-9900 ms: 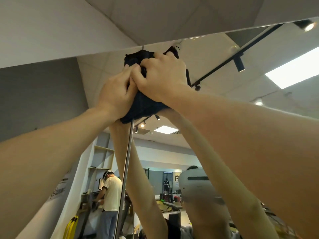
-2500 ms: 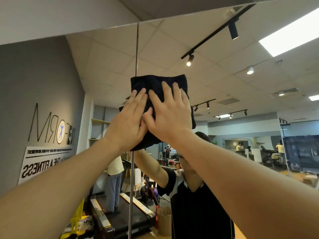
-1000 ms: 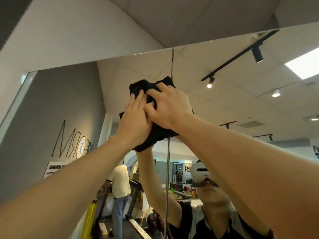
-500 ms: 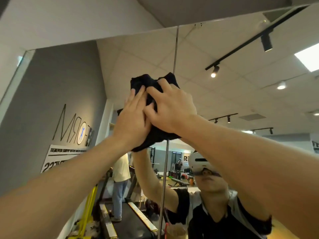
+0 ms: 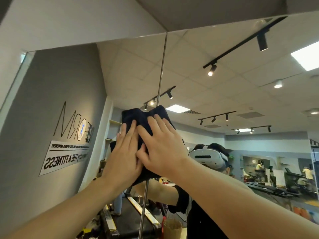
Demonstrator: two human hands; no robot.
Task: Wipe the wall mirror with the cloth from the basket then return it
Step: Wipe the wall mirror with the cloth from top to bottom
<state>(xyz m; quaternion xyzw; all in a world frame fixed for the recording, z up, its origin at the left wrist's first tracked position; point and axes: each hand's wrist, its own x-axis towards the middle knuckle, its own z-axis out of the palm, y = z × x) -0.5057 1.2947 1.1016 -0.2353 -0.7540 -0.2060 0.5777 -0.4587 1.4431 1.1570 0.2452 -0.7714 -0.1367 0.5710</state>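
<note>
Dark cloth [image 5: 145, 118] is bunching under the flat-pressing left hand [image 5: 126, 157] and right hand [image 5: 164, 149], probably risking slipping off the mirror [image 5: 224, 94].

Wall mirror [image 5: 224, 100] — dark cloth [image 5: 145, 118] pressed flat against it.

Head view; upward, close to mirror [image 5: 224, 83]
</note>
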